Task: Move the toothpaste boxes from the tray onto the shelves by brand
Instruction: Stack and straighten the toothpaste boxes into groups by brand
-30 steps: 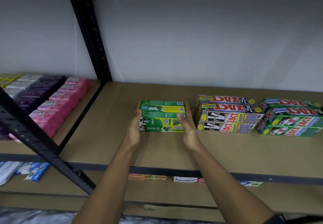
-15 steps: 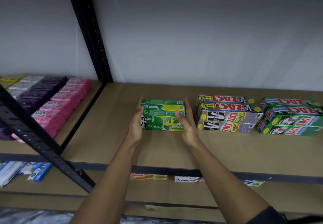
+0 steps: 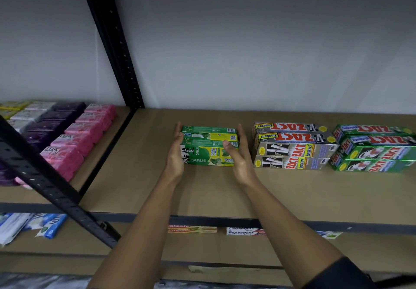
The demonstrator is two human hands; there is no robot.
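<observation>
A stack of green and yellow Darlie toothpaste boxes point(image 3: 208, 145) stands on the brown shelf board point(image 3: 202, 194). My left hand point(image 3: 176, 153) lies flat against the stack's left end, fingers straight. My right hand point(image 3: 239, 153) lies along the right end with straight fingers, its thumb over the front top edge. Right of them stand a grey stack of Zact Smokers boxes point(image 3: 292, 146) and a green stack of Zact boxes point(image 3: 373, 149). No tray is in view.
Pink and purple soap boxes point(image 3: 74, 131) fill the neighbouring shelf on the left, behind a black upright point(image 3: 117, 52) and a diagonal brace point(image 3: 45, 176). The lower shelf holds Colgate point(image 3: 191, 229) and Pepsodent boxes point(image 3: 244, 231) and blue packets point(image 3: 49, 225).
The Darlie stack has slid a little further back on the shelf between my two hands. Both hands stay pressed against its ends.
</observation>
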